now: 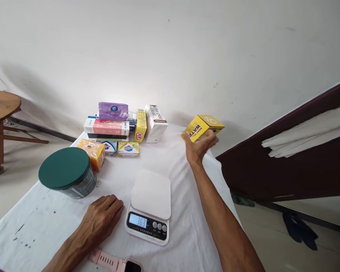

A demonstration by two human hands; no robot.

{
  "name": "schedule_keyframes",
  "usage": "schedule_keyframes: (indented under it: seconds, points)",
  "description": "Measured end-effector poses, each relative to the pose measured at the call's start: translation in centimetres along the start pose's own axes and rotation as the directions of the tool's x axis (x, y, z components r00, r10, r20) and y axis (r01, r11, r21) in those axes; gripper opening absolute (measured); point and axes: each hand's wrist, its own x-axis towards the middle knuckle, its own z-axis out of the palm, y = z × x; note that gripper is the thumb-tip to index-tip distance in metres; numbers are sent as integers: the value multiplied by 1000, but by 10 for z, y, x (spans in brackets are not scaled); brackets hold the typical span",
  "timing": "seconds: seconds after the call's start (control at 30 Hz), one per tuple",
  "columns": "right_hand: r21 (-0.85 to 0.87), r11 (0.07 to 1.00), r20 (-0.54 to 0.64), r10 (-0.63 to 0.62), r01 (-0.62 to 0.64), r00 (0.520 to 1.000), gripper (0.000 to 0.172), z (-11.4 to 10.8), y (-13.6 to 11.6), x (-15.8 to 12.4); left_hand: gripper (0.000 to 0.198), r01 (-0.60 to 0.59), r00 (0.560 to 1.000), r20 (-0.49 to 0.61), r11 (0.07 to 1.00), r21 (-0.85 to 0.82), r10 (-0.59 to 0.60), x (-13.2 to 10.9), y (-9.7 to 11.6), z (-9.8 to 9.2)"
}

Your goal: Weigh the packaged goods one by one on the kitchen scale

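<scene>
A yellow carton (197, 127), printed with "WATE…" and tilted, is gripped by my right hand (200, 146) at the far right part of the table. My left hand (104, 215) rests on the white cloth with its fingers curled in and nothing visible in them. Just right of that hand stands a white kitchen scale (150, 194); its lit display reads 363 and its plate bears nothing. A pink-strapped watch (110, 260) lies by my left wrist. Left of the scale is a tub with a dark green lid (64, 168).
At the back stand a purple tissue pack (113, 111), a pink-and-white box (106, 126), a slim yellow box (141, 126) and a white "Super Meal" box (156, 124). Soap boxes (128, 149) and an orange wrapped pack (94, 153) sit before them. A wall closes off the back.
</scene>
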Motion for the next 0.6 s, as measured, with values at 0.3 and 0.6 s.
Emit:
schedule_keyframes:
  seconds: [0.3,0.6]
  points:
    - [200,976,424,-161,81,891,89,67,-85,-18,18,24,999,-24,999,36,-24,-2,-3,-2]
    - [-22,997,355,77,-74,932,73,76,-105,-22,22,12,1000,-3,995,96,-12,-4,-3,-1]
